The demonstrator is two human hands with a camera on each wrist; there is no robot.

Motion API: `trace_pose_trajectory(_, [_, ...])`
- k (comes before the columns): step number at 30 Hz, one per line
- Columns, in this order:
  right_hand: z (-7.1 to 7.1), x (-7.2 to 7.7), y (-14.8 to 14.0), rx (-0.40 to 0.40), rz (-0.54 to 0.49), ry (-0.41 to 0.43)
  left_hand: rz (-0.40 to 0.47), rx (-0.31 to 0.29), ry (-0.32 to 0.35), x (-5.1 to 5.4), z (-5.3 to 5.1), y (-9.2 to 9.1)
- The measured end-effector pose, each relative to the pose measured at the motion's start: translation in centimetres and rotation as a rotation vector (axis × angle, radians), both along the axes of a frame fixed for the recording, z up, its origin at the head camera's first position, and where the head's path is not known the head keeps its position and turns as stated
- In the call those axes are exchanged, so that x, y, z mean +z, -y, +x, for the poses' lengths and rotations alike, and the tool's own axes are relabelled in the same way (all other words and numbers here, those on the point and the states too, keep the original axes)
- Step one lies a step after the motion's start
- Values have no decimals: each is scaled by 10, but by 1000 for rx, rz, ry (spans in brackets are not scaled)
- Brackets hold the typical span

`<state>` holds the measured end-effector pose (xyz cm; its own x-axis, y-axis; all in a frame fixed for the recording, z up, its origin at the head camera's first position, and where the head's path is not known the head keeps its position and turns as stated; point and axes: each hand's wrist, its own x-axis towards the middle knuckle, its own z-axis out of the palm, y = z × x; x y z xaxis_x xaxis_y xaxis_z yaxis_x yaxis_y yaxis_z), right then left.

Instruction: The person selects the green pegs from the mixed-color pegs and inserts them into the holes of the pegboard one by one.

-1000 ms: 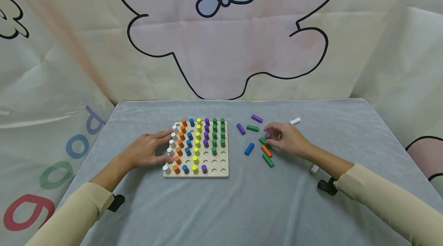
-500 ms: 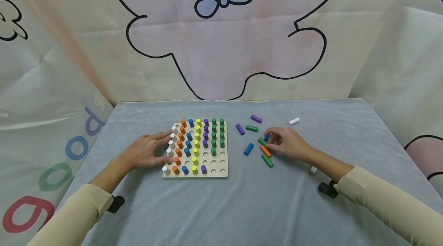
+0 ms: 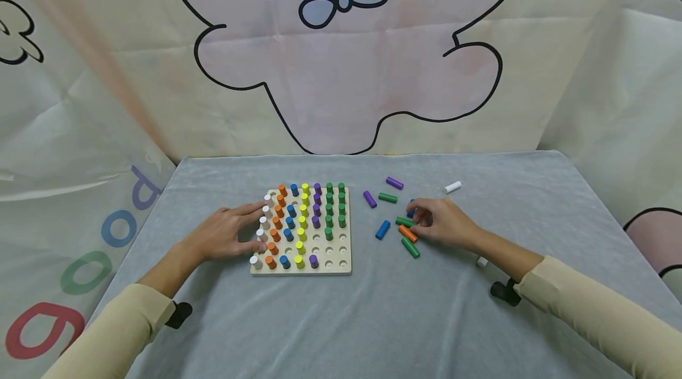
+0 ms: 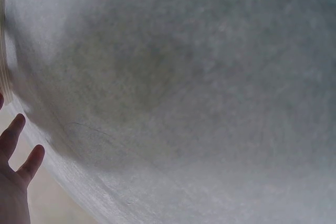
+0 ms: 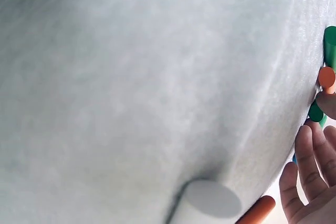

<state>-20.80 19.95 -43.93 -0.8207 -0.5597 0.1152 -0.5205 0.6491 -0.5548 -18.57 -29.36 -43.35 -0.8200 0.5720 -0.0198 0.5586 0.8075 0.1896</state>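
Observation:
In the head view a wooden pegboard [image 3: 333,269] carries rows of white, orange, blue, yellow, purple and green pegs. My left hand [image 3: 226,232] rests along its left edge, fingers stretched out and thumb apart. To the right of the board, my right hand [image 3: 444,222] pinches a lying green peg [image 3: 405,221] between thumb and fingers, still low at the cloth. Just below that lies an orange peg [image 3: 408,233]. A blue peg [image 3: 410,207] is partly covered by the fingers. The right wrist view shows the thumb [image 5: 328,104] against the green peg.
Loose around the right hand are two purple pegs [image 3: 395,183], a blue peg [image 3: 382,230], more green pegs [image 3: 410,247] and a white peg [image 3: 453,187]. Another white peg [image 5: 210,203] and an orange peg [image 5: 257,211] lie nearer the right wrist. Grey cloth [image 3: 373,320] covers the table.
The green peg at my right fingertips has turned to lie more sideways. The right hand has shifted slightly toward me. My left hand stays by the board.

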Motion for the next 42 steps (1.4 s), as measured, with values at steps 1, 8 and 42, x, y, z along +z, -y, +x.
trace_pose_trajectory(1, [0,0,0,1,1,-1,0,0,0,0,0,0])
trace_pose_trajectory(8, [0,2,-1,15,7,4,-5,7,2,-1,0,0])
trace_pose_trajectory(42, [-9,27,11,30,-5,-61,-14,10,1,3,2,-1])
